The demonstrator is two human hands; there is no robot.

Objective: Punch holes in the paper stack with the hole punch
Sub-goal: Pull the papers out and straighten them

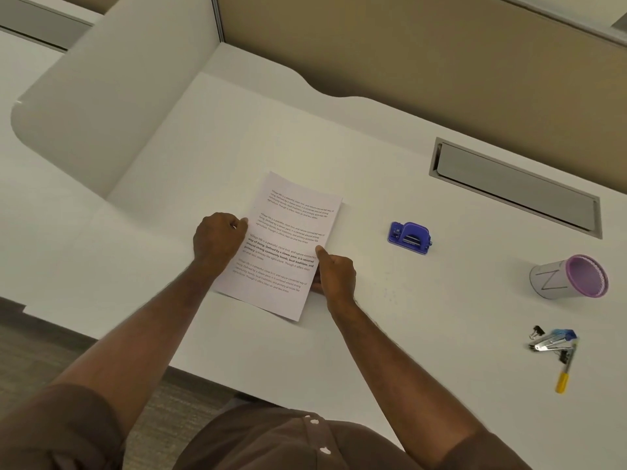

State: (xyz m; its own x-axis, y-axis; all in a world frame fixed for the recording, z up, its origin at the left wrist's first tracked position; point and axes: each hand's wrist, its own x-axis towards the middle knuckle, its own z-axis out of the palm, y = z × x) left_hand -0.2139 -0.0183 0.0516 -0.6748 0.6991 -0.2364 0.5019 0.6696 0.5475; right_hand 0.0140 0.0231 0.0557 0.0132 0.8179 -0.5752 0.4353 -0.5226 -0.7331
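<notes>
A stack of printed white paper [288, 228] lies at a slant in the middle of the white desk [373, 317]. My left hand [217, 240] grips its left edge with curled fingers. At the right edge, my right hand [334, 274] pinches the stack, thumb on top of the sheet. A blue hole punch [410, 238] stands on the desk to the right of the paper, a hand's width from it, untouched.
A purple cup [570, 277] with a white paper wrap lies on its side at the right. Nearer me sit a stapler [553, 342], black binder clips [537, 332] and a yellow marker [566, 373]. A grey cable hatch [515, 186] is set in the desk behind.
</notes>
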